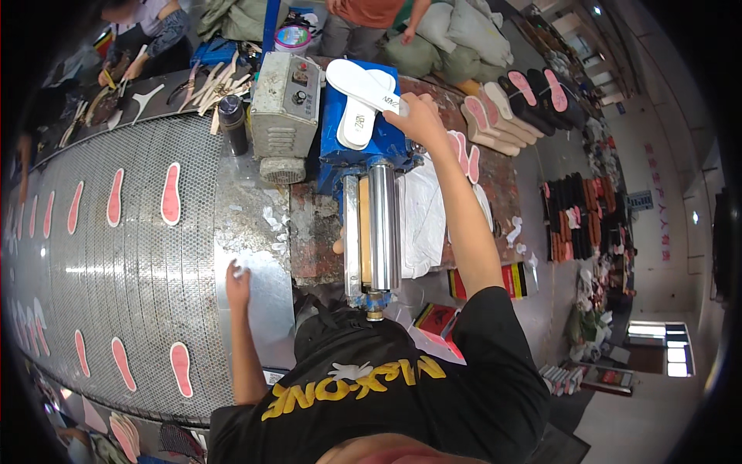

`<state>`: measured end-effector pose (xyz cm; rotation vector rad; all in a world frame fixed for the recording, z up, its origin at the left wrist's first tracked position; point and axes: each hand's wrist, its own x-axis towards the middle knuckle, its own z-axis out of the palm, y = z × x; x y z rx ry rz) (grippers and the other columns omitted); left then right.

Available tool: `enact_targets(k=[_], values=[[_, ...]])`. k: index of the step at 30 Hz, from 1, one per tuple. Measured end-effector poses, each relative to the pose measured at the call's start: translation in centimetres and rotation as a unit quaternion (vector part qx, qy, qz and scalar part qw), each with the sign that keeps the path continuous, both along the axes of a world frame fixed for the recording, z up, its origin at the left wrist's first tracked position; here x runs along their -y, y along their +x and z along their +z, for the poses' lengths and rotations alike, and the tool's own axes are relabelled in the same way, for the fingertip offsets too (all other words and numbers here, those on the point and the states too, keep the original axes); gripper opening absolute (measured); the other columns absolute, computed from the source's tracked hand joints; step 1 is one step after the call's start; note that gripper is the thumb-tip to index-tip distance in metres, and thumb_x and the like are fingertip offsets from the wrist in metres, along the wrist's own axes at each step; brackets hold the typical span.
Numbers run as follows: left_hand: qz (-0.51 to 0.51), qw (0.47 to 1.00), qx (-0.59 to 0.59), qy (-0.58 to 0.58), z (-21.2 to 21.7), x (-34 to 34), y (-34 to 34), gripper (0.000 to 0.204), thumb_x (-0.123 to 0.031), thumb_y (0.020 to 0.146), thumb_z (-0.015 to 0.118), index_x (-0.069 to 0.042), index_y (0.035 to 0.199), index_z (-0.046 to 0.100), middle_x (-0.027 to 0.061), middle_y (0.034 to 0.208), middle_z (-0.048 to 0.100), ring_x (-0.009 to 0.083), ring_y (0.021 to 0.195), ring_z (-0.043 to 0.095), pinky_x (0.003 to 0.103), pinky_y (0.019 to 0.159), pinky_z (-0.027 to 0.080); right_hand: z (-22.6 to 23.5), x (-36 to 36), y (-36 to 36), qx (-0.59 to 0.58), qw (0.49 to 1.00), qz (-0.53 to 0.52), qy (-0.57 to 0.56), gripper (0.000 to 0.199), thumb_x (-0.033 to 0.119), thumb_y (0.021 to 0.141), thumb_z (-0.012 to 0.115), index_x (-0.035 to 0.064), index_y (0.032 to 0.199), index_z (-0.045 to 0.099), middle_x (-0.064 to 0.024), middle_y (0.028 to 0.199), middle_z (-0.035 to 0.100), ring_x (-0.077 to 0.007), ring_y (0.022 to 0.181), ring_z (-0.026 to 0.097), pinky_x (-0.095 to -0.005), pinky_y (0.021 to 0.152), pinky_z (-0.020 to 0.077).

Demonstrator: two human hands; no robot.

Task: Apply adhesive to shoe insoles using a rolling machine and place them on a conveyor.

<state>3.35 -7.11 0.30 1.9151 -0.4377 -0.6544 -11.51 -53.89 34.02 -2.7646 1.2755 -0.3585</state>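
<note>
Pink insoles are riding your mesh conveyor belt in rows, a black bottle is standing beside the grey control box, and more insoles are lining the bench's far end.

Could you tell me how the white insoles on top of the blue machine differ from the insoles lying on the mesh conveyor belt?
The white insoles are plain white and stacked crossing each other on the blue roller machine, with the right hand on one. The insoles on the mesh conveyor belt are pink with white rims and lie singly, spaced apart, untouched. The left hand rests on the metal plate beside the belt. Both kinds share the same foot-shaped outline.
</note>
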Motion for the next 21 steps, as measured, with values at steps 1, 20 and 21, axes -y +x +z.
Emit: enact_targets(k=[1, 20, 21], values=[[0.004, 1.000, -0.006, -0.007, 0.5, 0.0, -2.2, 0.049, -0.015, 0.083, 0.062, -0.005, 0.127, 0.044, 0.0161, 0.109, 0.054, 0.0210, 0.086, 0.057, 0.031, 0.075, 0.048, 0.2, -0.1, -0.1, 0.028, 0.999, 0.022, -0.012, 0.060, 0.044, 0.066, 0.070, -0.0004, 0.104, 0.058, -0.0236, 0.104, 0.052, -0.0400, 0.091, 0.055, -0.0445, 0.081, 0.0460], [-0.133, 0.989, 0.052, -0.038, 14.3, 7.4, -10.5, 0.034, -0.009, 0.077, 0.065, -0.002, 0.110, 0.058, 0.0079, 0.102, 0.063, 0.0165, 0.093, 0.059, 0.030, 0.081, 0.047, -3.9, -2.0, -24.3, 0.330, 0.862, 0.163, 0.349, 0.060, 0.011, 0.066, 0.064, 0.0018, 0.122, 0.048, -0.0062, 0.114, 0.053, -0.0160, 0.107, 0.049, -0.0273, 0.092, 0.0374], [-0.150, 0.987, 0.048, -0.033, 15.6, 8.3, -10.3, 0.035, -0.010, 0.077, 0.065, -0.002, 0.111, 0.057, 0.0083, 0.104, 0.063, 0.0166, 0.094, 0.059, 0.030, 0.082, 0.046, -5.1, -3.1, -26.5, 0.312, 0.871, 0.147, 0.349, 0.059, 0.011, 0.066, 0.063, 0.0018, 0.122, 0.048, -0.0063, 0.114, 0.053, -0.0162, 0.107, 0.049, -0.0270, 0.092, 0.0367]])
